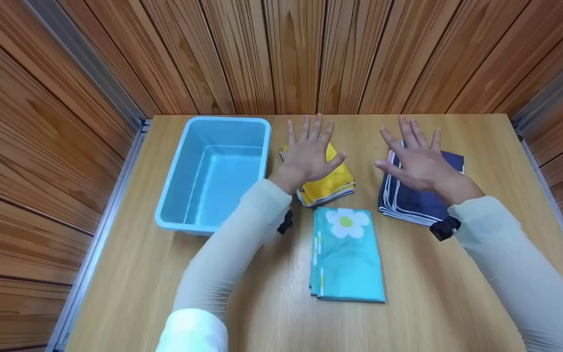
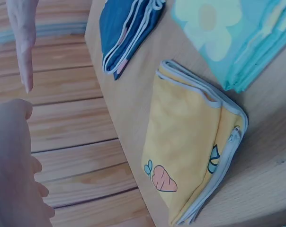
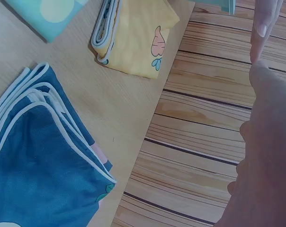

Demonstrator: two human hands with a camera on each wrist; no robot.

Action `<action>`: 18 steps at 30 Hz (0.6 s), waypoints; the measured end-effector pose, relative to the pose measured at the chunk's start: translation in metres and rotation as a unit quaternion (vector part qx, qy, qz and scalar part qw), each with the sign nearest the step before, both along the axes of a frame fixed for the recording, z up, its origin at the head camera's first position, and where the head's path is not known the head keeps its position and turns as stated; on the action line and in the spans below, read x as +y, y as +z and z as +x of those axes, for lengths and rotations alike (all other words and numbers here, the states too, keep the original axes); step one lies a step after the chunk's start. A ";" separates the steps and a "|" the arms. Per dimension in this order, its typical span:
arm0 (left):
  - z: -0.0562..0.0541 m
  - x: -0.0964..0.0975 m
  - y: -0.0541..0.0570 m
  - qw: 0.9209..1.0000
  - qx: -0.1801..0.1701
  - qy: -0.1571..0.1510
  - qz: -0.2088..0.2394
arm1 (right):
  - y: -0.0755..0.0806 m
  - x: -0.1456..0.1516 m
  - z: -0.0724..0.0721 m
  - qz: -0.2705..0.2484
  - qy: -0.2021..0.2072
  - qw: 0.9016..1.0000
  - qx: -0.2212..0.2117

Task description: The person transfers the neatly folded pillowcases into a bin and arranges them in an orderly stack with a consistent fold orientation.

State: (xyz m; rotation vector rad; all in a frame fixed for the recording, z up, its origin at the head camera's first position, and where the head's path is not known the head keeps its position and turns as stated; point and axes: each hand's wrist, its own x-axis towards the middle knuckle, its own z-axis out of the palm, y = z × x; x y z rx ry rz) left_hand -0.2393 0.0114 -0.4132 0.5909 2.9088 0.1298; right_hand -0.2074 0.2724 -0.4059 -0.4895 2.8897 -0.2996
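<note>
My left hand [image 1: 307,159] hovers with fingers spread over a folded yellow cloth item [image 1: 329,188], which shows a zipper and a carrot print in the left wrist view. My right hand [image 1: 416,164] is held out the same way above a folded navy cloth item [image 1: 413,203] with white piping. Neither hand holds anything. Between the forearms lies a folded turquoise cloth [image 1: 352,269] with a white flower print. Both wrist views show the cloths lying apart from the hands, on the table.
A light blue plastic tub [image 1: 164,205] stands at the left of the wooden table [image 1: 130,293], with nothing in it. Wood-panelled walls [image 1: 291,58] enclose the back and sides, with metal rails [image 1: 100,239] along the side edges.
</note>
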 end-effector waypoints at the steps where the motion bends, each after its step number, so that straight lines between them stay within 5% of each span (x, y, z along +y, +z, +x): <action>1: 0.001 0.000 0.000 1.000 0.003 -0.002 -0.004 | 0.000 0.000 0.001 -0.001 0.000 1.000 0.000; 12: 0.018 0.000 0.001 1.000 -0.001 0.011 -0.004 | 0.001 -0.003 0.013 0.000 0.023 1.000 0.011; 18: 0.030 0.001 0.001 1.000 0.006 -0.006 -0.004 | 0.000 -0.006 0.021 -0.001 0.037 0.999 0.020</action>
